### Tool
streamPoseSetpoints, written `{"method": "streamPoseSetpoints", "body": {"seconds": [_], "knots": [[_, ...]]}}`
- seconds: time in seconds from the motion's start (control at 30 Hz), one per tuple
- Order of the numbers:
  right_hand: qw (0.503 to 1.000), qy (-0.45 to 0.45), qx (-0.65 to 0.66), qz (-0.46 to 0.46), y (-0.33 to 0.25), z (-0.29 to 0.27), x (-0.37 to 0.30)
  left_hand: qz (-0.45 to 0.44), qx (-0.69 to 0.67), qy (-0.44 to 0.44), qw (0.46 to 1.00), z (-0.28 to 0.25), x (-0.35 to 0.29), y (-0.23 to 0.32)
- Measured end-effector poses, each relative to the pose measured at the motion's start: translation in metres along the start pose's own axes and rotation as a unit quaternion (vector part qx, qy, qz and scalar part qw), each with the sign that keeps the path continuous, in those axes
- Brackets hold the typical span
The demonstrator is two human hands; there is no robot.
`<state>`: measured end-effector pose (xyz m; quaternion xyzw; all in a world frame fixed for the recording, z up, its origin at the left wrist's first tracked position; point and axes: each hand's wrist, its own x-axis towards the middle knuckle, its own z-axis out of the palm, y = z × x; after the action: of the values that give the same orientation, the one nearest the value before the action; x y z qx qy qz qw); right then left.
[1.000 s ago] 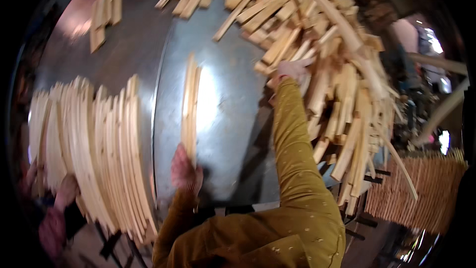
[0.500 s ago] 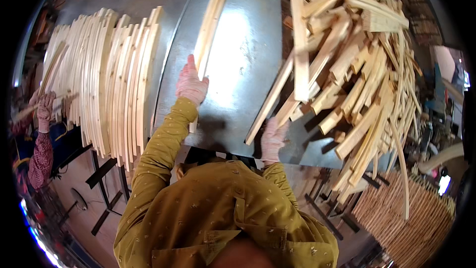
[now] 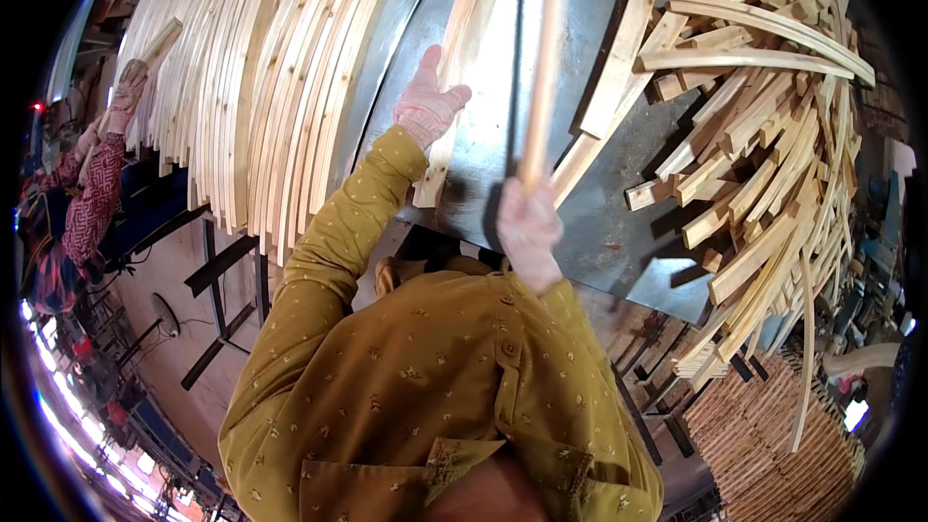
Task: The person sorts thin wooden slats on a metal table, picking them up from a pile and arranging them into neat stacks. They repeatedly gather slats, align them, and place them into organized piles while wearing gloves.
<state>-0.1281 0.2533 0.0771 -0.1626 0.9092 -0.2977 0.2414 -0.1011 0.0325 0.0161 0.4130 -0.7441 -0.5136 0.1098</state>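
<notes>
Head view: our two hands at a metal table (image 3: 619, 232).
Left hand (image 3: 428, 104): fingers spread, flat against a small stack of slats (image 3: 464, 58).
Right hand (image 3: 527, 224): closed around one wooden slat (image 3: 541, 58), upright above the table.
Left: neat row of slats (image 3: 251, 87).
Right: loose heap (image 3: 754, 135).

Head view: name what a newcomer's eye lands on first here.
First, the jumbled heap of pale wooden slats sprawling over the right of the metal table. Next, the right hand gripping a long slat by its near end, beside the left hand pressed on a small stack of slats. On the left lies a neat row of curved slats.
</notes>
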Motion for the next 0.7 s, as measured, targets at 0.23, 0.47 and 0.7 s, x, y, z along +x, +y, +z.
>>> {"method": "streamPoseSetpoints", "body": {"seconds": [0.23,0.47,0.7], "knots": [[0.978,-0.027,-0.125,-0.162,-0.034,-0.019,0.070,-0.027,0.311,-0.032,0.950,0.024,-0.023,0.038],[0.969,0.078,-0.234,-0.008,-0.025,-0.054,0.162,-0.070,0.349,-0.043,0.934,0.036,-0.018,0.039],[0.949,0.180,-0.204,-0.161,0.025,-0.003,0.077,-0.043,0.367,-0.038,0.928,0.032,-0.034,0.043]]}}
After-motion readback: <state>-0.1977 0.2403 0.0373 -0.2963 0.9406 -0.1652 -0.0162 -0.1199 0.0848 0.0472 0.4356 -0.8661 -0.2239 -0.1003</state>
